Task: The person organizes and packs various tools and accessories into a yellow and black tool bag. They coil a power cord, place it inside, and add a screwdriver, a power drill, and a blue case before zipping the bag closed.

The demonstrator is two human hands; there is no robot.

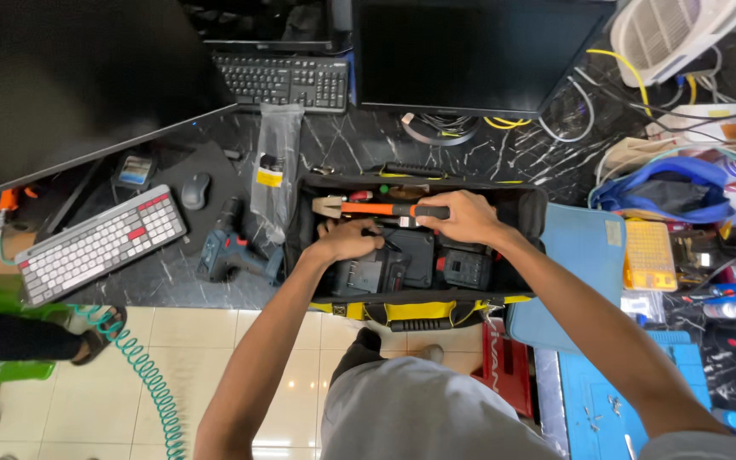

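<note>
Leaning over an open black tool bag with yellow trim, standing at the near edge of the dark marbled surface, mouth spread wide so both arms can get in from above. Left hand down inside, resting on the black tools packed there, fingers curled; whether gripping something or just pressing, cannot tell. Right hand closed round the black grip of an orange-handled hammer, held flat and lengthwise across the bag's mouth, head pointing left. Looks held level that way to suit the long shape of the bag.

Just left of the bag, a blue cordless drill lying on its side, and a clear plastic sleeve propped against the bag's end. Farther left, a white and red keyboard and a mouse. To the right, a blue mat and a yellow parts case. Beyond it all, a black keyboard and a dark monitor, cables tangled behind.
</note>
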